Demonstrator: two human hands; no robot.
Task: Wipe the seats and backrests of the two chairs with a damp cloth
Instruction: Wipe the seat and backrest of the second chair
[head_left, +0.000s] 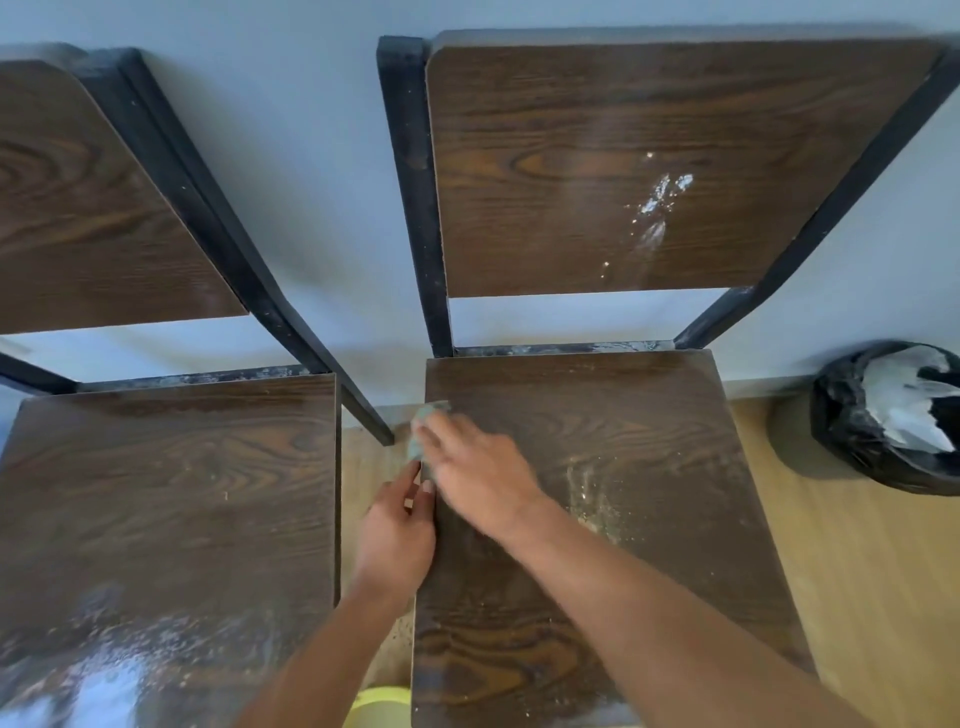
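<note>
Two dark wood-grain chairs with black metal frames stand side by side against a pale wall. On the right chair's seat (623, 441), near its left edge, my right hand (478, 473) presses a pale green cloth (423, 423); the hand is motion-blurred. Dusty crumbs lie on the seat to the right of that hand. My left hand (397, 530) grips the seat's left edge, thumb on top. White smears mark the right chair's backrest (597, 166). The left chair's seat (171, 499) shows dust and glare near the front; its backrest (88, 208) is at upper left.
A bin lined with a black bag (893, 415) stands on the wooden floor (857, 571) to the right of the right chair. A yellow-green object (376, 706) shows at the bottom edge between the chairs. A narrow gap separates the two seats.
</note>
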